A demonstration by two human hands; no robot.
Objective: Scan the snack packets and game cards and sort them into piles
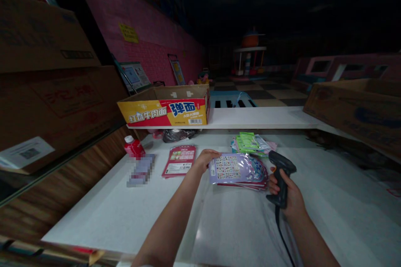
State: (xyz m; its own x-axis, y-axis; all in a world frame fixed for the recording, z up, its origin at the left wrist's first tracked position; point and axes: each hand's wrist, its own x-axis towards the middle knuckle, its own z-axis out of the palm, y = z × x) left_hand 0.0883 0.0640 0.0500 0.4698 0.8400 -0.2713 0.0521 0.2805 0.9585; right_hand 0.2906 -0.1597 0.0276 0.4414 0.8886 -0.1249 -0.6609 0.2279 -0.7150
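My left hand grips the left end of a purple plastic-wrapped packet printed with a grid of small pictures. Beneath that packet lies a stack of red-edged packets. In my right hand is a black barcode scanner, held by its handle, its cord running down toward the front edge. The scanner's head is just right of the purple packet. A pile of green packets sits behind the stack. Left of my left hand, a separate pile of red packets rests on the white table.
A red bottle with a white cap and a blurred-out item stand at the left. An open noodle carton rests on the raised shelf behind. Cardboard boxes are stacked left; another carton is at right.
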